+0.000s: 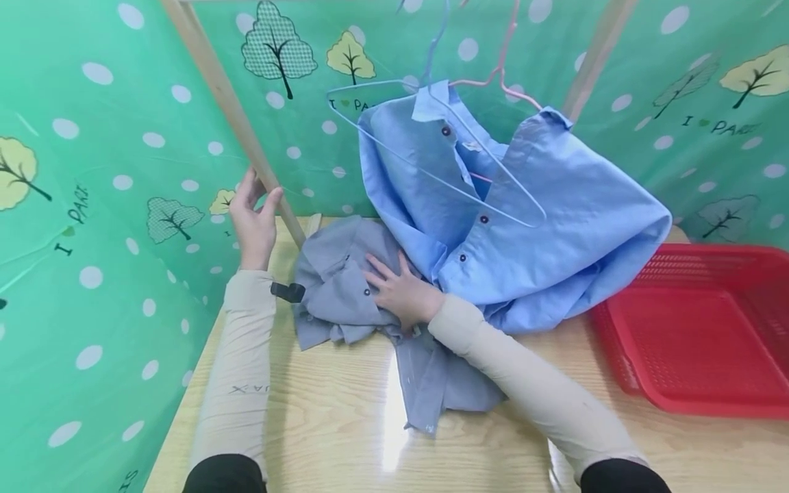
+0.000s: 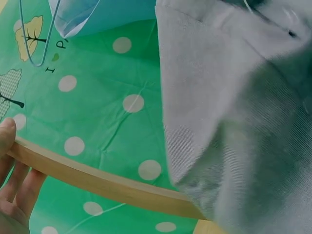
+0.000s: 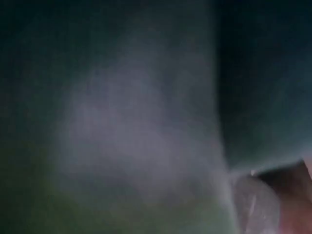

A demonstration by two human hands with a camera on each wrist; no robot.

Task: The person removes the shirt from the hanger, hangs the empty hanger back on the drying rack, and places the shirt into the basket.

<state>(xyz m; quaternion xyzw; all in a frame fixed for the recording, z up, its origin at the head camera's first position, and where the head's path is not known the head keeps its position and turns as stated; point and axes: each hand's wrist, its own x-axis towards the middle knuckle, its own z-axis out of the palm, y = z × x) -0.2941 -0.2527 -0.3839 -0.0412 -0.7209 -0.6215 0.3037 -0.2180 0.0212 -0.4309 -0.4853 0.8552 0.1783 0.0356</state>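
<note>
My left hand (image 1: 255,222) holds a slim wooden post (image 1: 224,92), the thumb on one side and the fingers round the other. In the left wrist view the same post (image 2: 107,184) runs from that hand to behind grey cloth. My right hand (image 1: 403,293) rests with spread fingers on a crumpled grey button shirt (image 1: 335,274) on the table. Close, blurred grey cloth (image 3: 141,131) fills most of the right wrist view. Beside the right hand, a light blue shirt (image 1: 542,198) hangs from a pink hanger (image 1: 501,72).
A light blue wire hanger (image 1: 394,149) dangles in front of the blue shirt. A red plastic basket (image 1: 715,404) stands at the right of the wooden table (image 1: 333,424). Another wooden post (image 1: 598,58) rises behind the shirt, before a green tree-print curtain (image 1: 92,226).
</note>
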